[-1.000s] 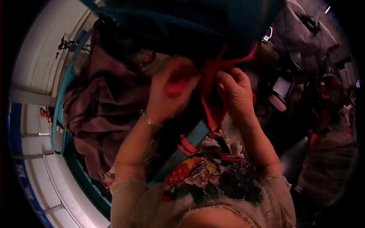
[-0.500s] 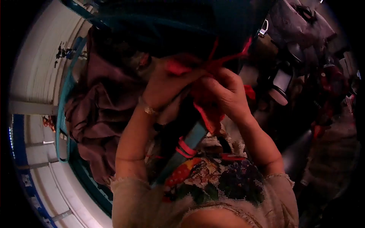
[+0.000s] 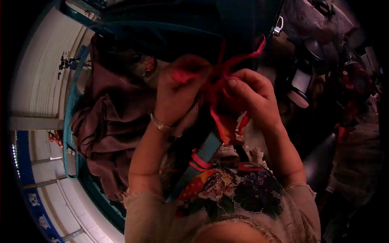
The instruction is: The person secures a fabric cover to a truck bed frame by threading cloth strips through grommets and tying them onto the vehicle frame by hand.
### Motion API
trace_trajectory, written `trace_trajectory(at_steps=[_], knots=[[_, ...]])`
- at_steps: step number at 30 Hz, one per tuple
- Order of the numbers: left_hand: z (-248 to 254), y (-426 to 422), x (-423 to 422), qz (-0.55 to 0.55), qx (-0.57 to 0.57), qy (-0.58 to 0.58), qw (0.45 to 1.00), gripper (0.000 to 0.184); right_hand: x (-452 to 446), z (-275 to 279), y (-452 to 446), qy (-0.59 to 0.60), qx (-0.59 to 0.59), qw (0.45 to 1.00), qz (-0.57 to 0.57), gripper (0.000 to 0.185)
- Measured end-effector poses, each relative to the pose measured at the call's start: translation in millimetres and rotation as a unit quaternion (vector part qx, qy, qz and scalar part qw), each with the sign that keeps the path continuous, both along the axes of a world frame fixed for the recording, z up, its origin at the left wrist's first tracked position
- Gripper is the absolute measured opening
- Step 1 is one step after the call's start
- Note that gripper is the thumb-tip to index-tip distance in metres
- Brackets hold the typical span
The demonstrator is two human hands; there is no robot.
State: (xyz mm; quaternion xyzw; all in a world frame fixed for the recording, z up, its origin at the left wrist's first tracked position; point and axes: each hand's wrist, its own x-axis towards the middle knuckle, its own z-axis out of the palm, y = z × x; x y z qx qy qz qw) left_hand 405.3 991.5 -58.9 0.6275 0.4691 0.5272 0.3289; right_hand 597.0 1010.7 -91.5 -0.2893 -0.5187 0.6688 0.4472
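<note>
Pinching a thin red cloth strip point(image 3: 222, 75) between thumb and fingertip, the right hand point(image 3: 260, 97) works opposite the left hand point(image 3: 178, 91), curled closed around bunched red cloth. The strip sits between them, near the far end of the flat teal bar point(image 3: 211, 146), beside draped brown fabric point(image 3: 111, 117).

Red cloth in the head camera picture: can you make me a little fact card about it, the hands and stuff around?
Main thing: red cloth with thin strips
Left hand: red cloth in it; fingertips too dim to see
Right hand: pinching red cloth
Left wrist: bracelet
Below the hands: blue-green bar with pinkish-red band
Picture's left: heaped brown fabric
Light: dim
</note>
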Motion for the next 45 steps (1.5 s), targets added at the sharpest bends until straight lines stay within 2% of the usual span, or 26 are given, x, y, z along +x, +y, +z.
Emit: trace_trajectory(at_steps=[4, 5, 7, 9, 12, 16, 18, 19, 21, 25, 27, 31, 33, 34, 35, 37, 38, 39, 41, 42, 43, 45], knots=[[7.0, -3.9, 7.0, 0.018, -0.075, -0.051, 0.996, 0.003, 7.4, 5.9, -7.9, -0.038, 0.027, 0.999, -0.019, 0.015], [9.8, -4.4, 6.1, 0.006, -0.004, 0.058, 0.998, 0.004, 10.3, 7.5, -10.2, -0.017, -0.006, 1.000, 0.000, 0.014], [11.1, -2.2, 8.0, -0.010, 0.068, 0.164, 0.984, 0.009, 15.4, 6.6, -9.4, 0.002, -0.038, 0.999, 0.016, 0.014], [10.7, -1.5, 11.3, -0.046, -0.076, -0.002, 0.996, 0.022, 18.4, 2.4, -8.4, -0.006, 0.008, 0.999, 0.030, 0.013], [14.3, -3.3, 14.0, -0.094, -0.052, 0.030, 0.994, 0.029, 18.5, -1.1, -9.8, 0.016, -0.004, 0.999, 0.031, 0.013], [18.6, 0.3, 17.9, -0.049, -0.004, 0.036, 0.998, 0.034, 20.9, 3.7, -11.1, 0.016, -0.046, 0.998, 0.037, 0.013], [18.8, 1.1, 23.9, -0.013, 0.059, 0.147, 0.987, 0.034, 22.0, 4.9, -11.7, 0.006, -0.039, 0.998, 0.041, 0.014], [15.1, 2.7, 21.2, -0.015, 0.060, 0.146, 0.987, 0.034, 22.9, 5.2, -12.6, 0.006, -0.039, 0.998, 0.039, 0.014], [6.7, 9.3, 13.4, -0.043, 0.130, 0.221, 0.966, 0.030, 24.2, 6.3, -12.2, 0.019, -0.039, 0.998, 0.048, 0.014], [11.7, 8.3, 22.3, -0.041, 0.103, 0.176, 0.978, 0.019, 28.0, 11.6, -14.0, 0.021, -0.072, 0.996, 0.041, 0.014], [11.7, 8.2, 24.4, -0.028, 0.139, 0.236, 0.961, 0.017, 30.9, 7.1, -13.9, 0.006, -0.038, 0.999, 0.037, 0.015], [15.2, 13.3, 25.7, -0.009, 0.172, 0.262, 0.949, 0.016, 34.2, 7.9, -14.8, -0.007, -0.006, 1.000, 0.016, 0.015], [16.5, 5.7, 28.5, 0.010, 0.060, 0.197, 0.979, 0.017, 38.4, 14.8, -19.1, -0.054, 0.017, 0.998, 0.025, 0.015], [19.3, 2.0, 24.8, 0.001, -0.032, 0.221, 0.975, 0.023, 40.9, 19.8, -17.4, -0.065, 0.020, 0.997, 0.042, 0.015], [21.2, -2.4, 23.5, 0.009, -0.021, 0.220, 0.975, 0.023, 41.8, 22.8, -17.9, -0.066, 0.033, 0.996, 0.047, 0.015], [22.7, -10.8, 19.9, -0.113, -0.150, 0.158, 0.969, 0.033, 41.7, 24.6, -16.3, -0.016, -0.078, 0.997, -0.004, 0.014], [11.6, -10.3, 18.6, -0.148, -0.186, 0.011, 0.971, 0.039, 47.0, 15.3, -6.9, 0.018, -0.039, 0.999, -0.027, 0.014], [17.9, -9.9, 21.3, -0.132, -0.174, 0.007, 0.976, 0.039, 44.6, 18.4, 2.1, 0.015, -0.027, 0.999, -0.009, 0.014], [37.5, -12.7, 26.9, -0.124, -0.125, -0.035, 0.984, 0.036, 37.8, 24.9, 14.3, -0.011, 0.135, 0.981, -0.142, 0.023], [48.5, -10.7, 24.8, -0.112, -0.113, -0.037, 0.987, 0.036, 33.1, 21.4, 22.6, -0.017, 0.158, 0.974, -0.160, 0.039], [59.3, -4.5, 21.7, -0.128, -0.121, -0.015, 0.984, 0.035, 28.5, 24.4, 28.2, -0.016, 0.168, 0.975, -0.147, 0.039], [69.3, 8.5, 16.7, -0.128, -0.118, 0.002, 0.985, 0.033, 18.5, 32.6, 36.6, -0.014, 0.237, 0.949, -0.207, 0.052]])
